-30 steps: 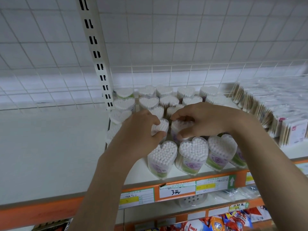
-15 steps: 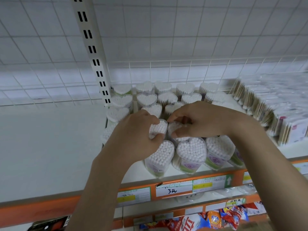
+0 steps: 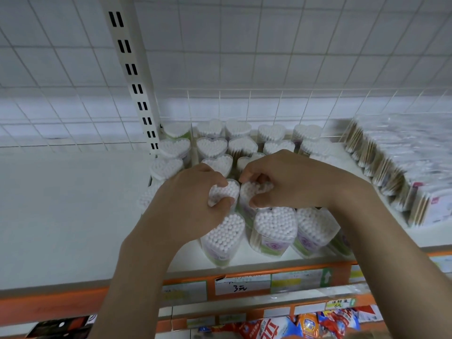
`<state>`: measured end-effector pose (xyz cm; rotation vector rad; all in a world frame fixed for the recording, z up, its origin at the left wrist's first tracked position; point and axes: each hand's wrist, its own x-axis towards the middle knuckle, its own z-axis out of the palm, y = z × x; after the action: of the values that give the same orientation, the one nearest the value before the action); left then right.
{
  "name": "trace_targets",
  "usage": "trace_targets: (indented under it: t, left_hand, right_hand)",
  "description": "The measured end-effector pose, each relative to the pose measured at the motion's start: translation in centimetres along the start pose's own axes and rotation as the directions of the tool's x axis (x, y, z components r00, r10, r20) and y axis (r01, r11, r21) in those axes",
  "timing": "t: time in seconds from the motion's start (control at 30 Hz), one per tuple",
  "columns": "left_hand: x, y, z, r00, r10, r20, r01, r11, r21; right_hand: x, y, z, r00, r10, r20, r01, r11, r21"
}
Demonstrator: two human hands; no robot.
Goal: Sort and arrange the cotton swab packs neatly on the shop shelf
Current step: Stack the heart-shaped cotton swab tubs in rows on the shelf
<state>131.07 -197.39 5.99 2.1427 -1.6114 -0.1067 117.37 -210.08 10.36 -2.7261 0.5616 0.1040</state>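
1. Labels (image 3: 242, 285) line the orange shelf edge (image 3: 49, 307), nearest; just behind stands the front row of heart-shaped packs (image 3: 223, 237), tips up so the tops show.
2. Left hand (image 3: 188, 204) clamps one pack (image 3: 225, 192); right hand (image 3: 291, 182) pinches its neighbour (image 3: 254, 189); both sit touching in the second row, probably being squared up together.
3. Farther rows (image 3: 211, 146) reach the wire back (image 3: 244, 104); flat swab packs (image 3: 391, 165) lean at right.

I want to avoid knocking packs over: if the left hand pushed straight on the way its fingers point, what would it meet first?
Probably the pack held by the right hand, right beside the pack the left hand grips; depth is uncertain.
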Motion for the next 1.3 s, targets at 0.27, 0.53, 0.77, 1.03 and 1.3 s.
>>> trace_targets:
  t: [0.27,0.53,0.77,1.03,1.3]
  left_hand:
    - [0.0,-0.2,-0.2,1.000,-0.005,0.021,0.005,1.000,-0.004]
    - [0.1,-0.3,-0.2,1.000,0.009,0.019,-0.009,1.000,-0.010]
    - [0.0,0.0,-0.2,0.999,0.019,0.027,-0.018,0.999,-0.026]
    - [0.1,0.0,-0.1,0.999,0.019,0.028,-0.018,1.000,-0.004]
    - [-0.1,0.2,0.0,1.000,0.009,0.026,-0.009,1.000,-0.003]
  right_hand:
    - [0.4,0.1,-0.2,1.000,0.020,-0.009,-0.020,0.999,0.038]
    - [0.5,0.1,0.1,1.000,0.024,-0.005,-0.024,1.000,-0.009]
    - [0.2,0.0,-0.4,0.999,0.003,0.044,-0.003,1.000,0.001]
    - [-0.1,0.0,-0.4,1.000,-0.006,0.023,0.007,0.999,-0.051]
    - [-3.1,1.4,-0.2,1.000,-0.013,0.010,0.013,0.999,0.049]
